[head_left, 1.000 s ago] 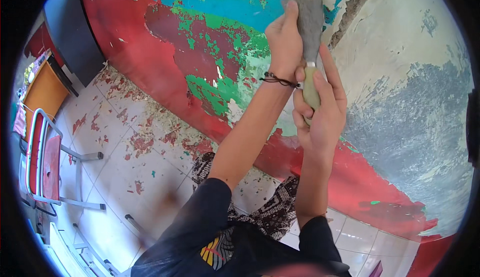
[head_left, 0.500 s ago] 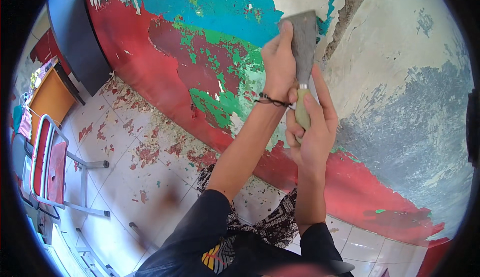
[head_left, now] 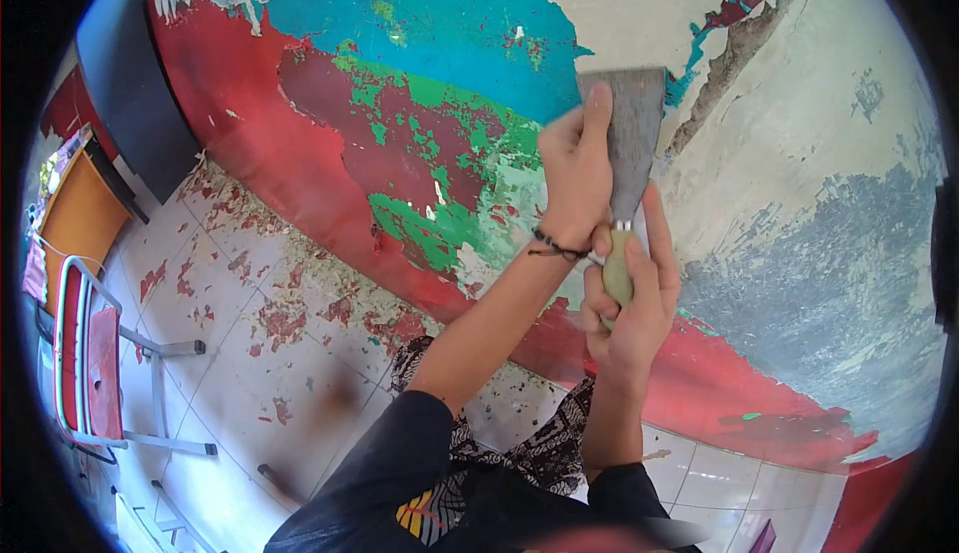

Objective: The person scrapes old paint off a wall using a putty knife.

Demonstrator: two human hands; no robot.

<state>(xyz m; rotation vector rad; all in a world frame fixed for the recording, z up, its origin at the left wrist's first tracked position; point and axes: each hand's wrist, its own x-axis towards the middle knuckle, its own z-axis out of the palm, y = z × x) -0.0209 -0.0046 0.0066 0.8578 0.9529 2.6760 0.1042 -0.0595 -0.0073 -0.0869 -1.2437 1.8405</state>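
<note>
A wide paint scraper with a grey metal blade (head_left: 635,148) and a pale green handle (head_left: 618,268) is held up in front of the peeling wall (head_left: 430,23). My right hand (head_left: 641,308) wraps round the handle, its index finger stretched up along the blade's lower edge. On the blade's left side, my left hand (head_left: 577,178) presses its thumb against the flat of the metal; its other fingers are curled and partly hidden. A dark cord bracelet (head_left: 559,246) circles the left wrist. The blade's top edge overlaps the border of teal and cream paint; whether it touches cannot be told.
Paint flakes (head_left: 285,318) litter the tiled floor (head_left: 230,393) along the wall's foot. To the left stand a red chair with a metal frame (head_left: 105,373), a wooden desk (head_left: 85,208) and a dark panel (head_left: 135,83). A bare crack (head_left: 729,73) runs down the wall at upper right.
Both hands and the scraper have moved down along the wall, toward me. The grip is the same, and the view has shifted slightly.
</note>
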